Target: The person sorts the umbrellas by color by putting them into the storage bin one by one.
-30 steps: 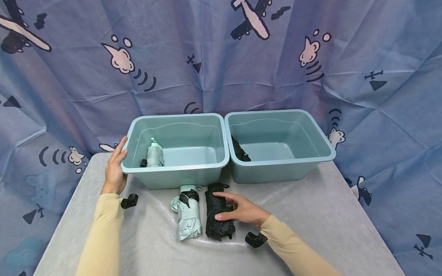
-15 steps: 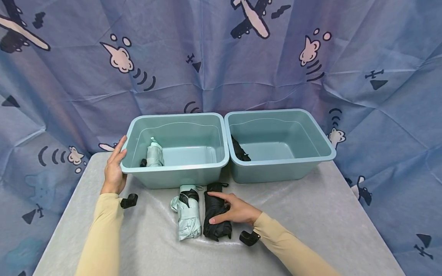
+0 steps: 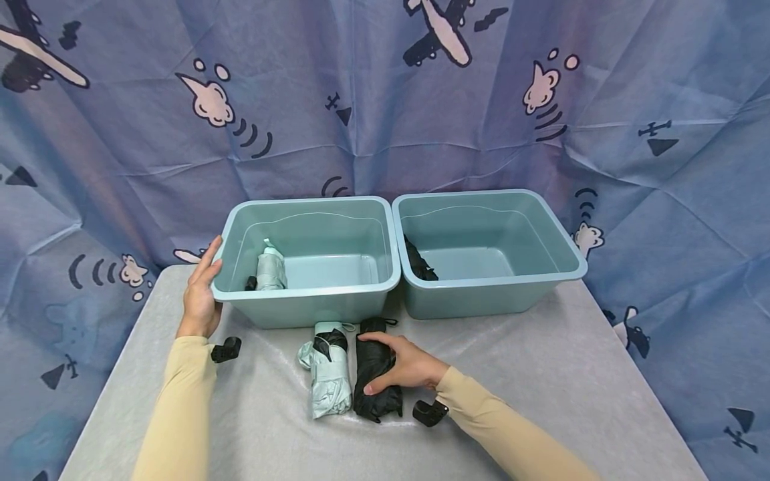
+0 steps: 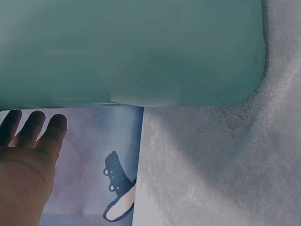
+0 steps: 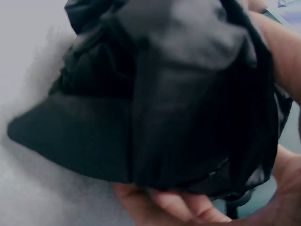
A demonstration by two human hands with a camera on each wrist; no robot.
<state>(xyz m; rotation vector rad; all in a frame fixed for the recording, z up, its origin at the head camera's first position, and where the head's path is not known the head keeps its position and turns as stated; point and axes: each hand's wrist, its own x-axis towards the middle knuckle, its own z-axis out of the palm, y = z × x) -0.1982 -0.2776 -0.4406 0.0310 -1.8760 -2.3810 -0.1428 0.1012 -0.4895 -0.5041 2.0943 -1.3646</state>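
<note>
Right hand has its fingers curled round the black umbrella, there on the surface just beside the pale umbrella. Loose folds, probably soft, slippery, light; mid-length looks the surest hold! Left hand, fingers straight, touches the left bin.

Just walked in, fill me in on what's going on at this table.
A person's right hand grips a folded black umbrella, next to a pale green umbrella lying on the table; whether the black one is lifted is hard to tell. The left hand touches the outer end of the left bin, fingers extended. That bin already holds another pale green bundle, and a dark bundle sits in the right bin.
</note>
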